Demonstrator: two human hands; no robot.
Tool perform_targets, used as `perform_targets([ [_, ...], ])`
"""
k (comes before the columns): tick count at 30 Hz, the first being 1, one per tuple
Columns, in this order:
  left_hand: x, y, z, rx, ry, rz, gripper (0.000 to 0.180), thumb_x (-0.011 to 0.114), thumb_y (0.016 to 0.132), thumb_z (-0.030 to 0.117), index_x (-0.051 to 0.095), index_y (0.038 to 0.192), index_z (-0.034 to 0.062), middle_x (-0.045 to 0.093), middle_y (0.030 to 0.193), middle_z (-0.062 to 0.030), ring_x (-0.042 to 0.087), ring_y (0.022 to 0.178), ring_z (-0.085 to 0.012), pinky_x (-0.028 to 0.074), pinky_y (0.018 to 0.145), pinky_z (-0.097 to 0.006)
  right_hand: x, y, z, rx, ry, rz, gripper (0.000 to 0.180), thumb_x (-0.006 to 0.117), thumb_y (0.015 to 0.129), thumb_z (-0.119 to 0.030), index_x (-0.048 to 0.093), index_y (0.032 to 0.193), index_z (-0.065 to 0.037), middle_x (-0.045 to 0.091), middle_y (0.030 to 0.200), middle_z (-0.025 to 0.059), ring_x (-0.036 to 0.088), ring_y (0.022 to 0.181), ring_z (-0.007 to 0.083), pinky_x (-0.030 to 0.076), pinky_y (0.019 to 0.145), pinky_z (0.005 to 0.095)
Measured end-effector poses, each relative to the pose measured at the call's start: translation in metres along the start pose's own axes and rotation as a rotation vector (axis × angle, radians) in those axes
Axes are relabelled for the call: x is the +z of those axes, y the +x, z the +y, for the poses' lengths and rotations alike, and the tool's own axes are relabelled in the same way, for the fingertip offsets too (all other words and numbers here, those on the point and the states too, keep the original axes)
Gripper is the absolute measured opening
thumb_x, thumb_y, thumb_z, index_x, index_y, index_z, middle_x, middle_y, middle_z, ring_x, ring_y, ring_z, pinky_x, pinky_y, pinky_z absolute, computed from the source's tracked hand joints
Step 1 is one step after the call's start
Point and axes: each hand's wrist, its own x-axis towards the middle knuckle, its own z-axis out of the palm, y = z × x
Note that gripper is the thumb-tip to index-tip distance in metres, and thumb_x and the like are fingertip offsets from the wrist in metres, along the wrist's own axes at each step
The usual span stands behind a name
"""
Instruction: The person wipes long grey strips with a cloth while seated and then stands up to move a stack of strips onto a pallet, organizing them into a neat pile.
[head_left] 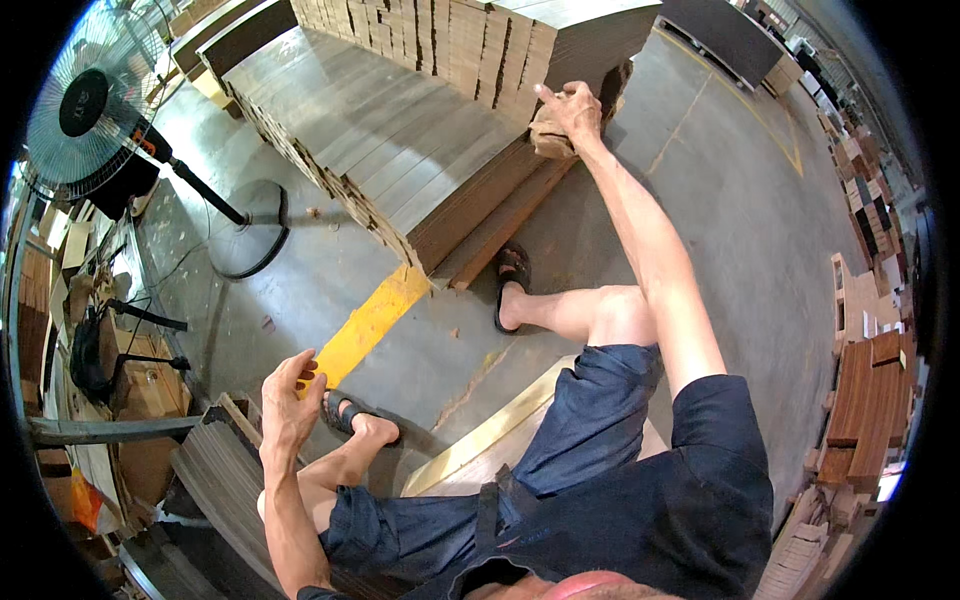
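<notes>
My right hand (575, 112) grips a crumpled tan rag (552, 140) at the right corner of a low stack of grey-brown boards (400, 140). One finger of that hand sticks out to the left. My left hand (288, 405) hangs above the floor beside my left knee, its fingers loosely bent and apart from the thumb. I see nothing in it. Beneath its fingertips runs a yellow floor stripe (370, 325), leading to the near corner of the stack.
A taller board stack (440, 45) rises behind the low one. At the left stands a pedestal fan (85, 105) on a round base (248, 232). Between my legs is a pale wooden piece (490, 430). Wood offcuts (865, 410) line the right side; cardboard scraps (150, 440) lie left.
</notes>
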Motion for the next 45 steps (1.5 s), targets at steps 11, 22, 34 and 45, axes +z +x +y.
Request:
perform_targets([
  [11, -0.001, -0.005, 0.004, 0.009, 0.059, -0.005, 0.038, 0.067, 0.083, 0.003, 0.065, 0.12, -0.0016, 0.07, 0.102, -0.0151, 0.068, 0.089, -0.023, 0.055, 0.081, -0.034, -0.011, 0.046, -0.008, 0.034, -0.219, -0.135, 0.074, 0.068, 0.083, -0.059, 0.059, 0.122, 0.003, 0.064, 0.118, 0.0282, 0.063, 0.113, 0.0416, 0.051, 0.096, 0.0502],
  [22, -0.007, -0.011, 0.001, -0.011, 0.075, 0.027, 0.038, 0.067, 0.084, 0.004, 0.065, 0.121, -0.0014, 0.071, 0.102, -0.0148, 0.069, 0.089, -0.0227, 0.055, 0.08, -0.034, -0.005, 0.02, -0.032, -0.031, -0.234, 0.003, 0.05, 0.063, 0.092, -0.04, 0.056, 0.117, 0.003, 0.066, 0.11, 0.0288, 0.065, 0.106, 0.0447, 0.052, 0.091, 0.0524],
  [34, -0.012, -0.014, 0.001, -0.057, 0.048, 0.041, 0.035, 0.068, 0.083, 0.004, 0.064, 0.118, -0.0013, 0.069, 0.101, -0.0152, 0.068, 0.091, -0.0259, 0.054, 0.083, -0.036, 0.006, 0.013, -0.044, 0.073, -0.118, 0.061, 0.048, 0.064, 0.092, -0.026, 0.044, 0.126, 0.001, 0.065, 0.111, 0.0317, 0.063, 0.108, 0.046, 0.05, 0.093, 0.0531],
  [45, -0.008, -0.011, -0.005, -0.009, 0.08, 0.008, 0.039, 0.068, 0.084, 0.004, 0.064, 0.123, -0.001, 0.07, 0.103, -0.0145, 0.068, 0.088, -0.023, 0.055, 0.08, -0.034, 0.012, 0.028, -0.024, 0.294, 0.482, 0.057, 0.039, 0.065, 0.083, -0.017, 0.06, 0.112, 0.007, 0.066, 0.114, 0.0255, 0.066, 0.104, 0.0329, 0.054, 0.089, 0.0424],
])
